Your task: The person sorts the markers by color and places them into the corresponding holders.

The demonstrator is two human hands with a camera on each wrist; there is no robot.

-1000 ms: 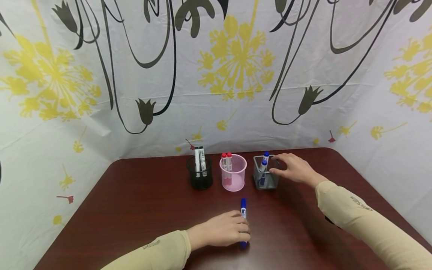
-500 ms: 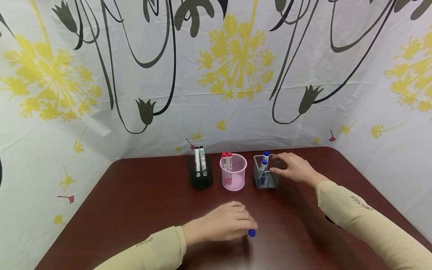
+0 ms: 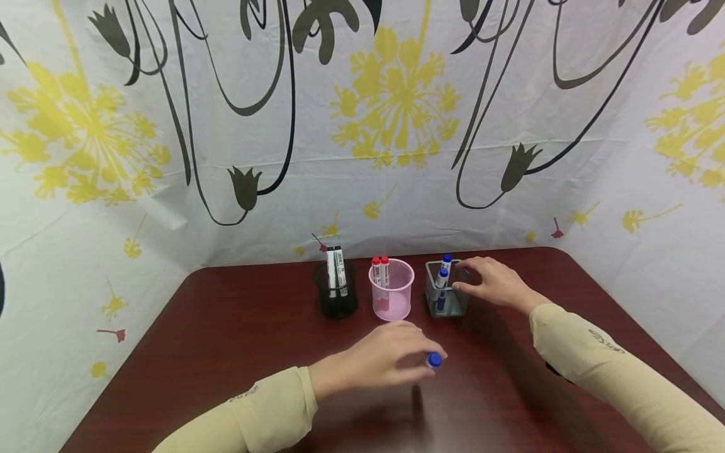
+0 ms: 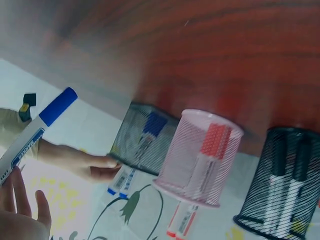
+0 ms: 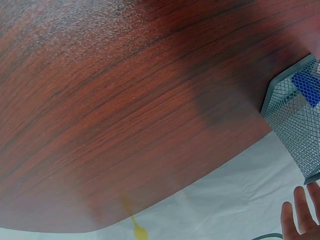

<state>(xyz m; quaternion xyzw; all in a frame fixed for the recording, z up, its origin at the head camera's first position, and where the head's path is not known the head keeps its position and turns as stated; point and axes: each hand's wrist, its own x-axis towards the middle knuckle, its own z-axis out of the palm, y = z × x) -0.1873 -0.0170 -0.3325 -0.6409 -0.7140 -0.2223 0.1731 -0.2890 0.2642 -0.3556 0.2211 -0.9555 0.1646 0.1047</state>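
In the head view my left hand (image 3: 379, 355) holds a blue-capped marker (image 3: 434, 359) above the table, pinched between thumb and fingers. The left wrist view shows the marker's white body (image 4: 22, 147) slanting up from the fingers, blue end uppermost. My right hand (image 3: 495, 283) grips the right side of a grey square mesh pen holder (image 3: 453, 306), thumb at the near rim and fingers at the far rim. Two blue markers (image 3: 441, 279) lean inside that holder. In the right wrist view, fingertips (image 5: 300, 192) meet the holder's rim.
Left of the grey holder stands a pink mesh cup (image 3: 401, 303) with two red markers (image 3: 384, 270). Further left is a black mesh cup (image 3: 338, 308) with two black-capped markers (image 3: 340, 267). A patterned cloth (image 3: 362, 207) hangs behind the dark wooden table (image 3: 243, 327).
My left hand has picked the blue marker up off the table, turned it, and moved it up, forward and slightly right. The right hand and the cups have stayed in place.
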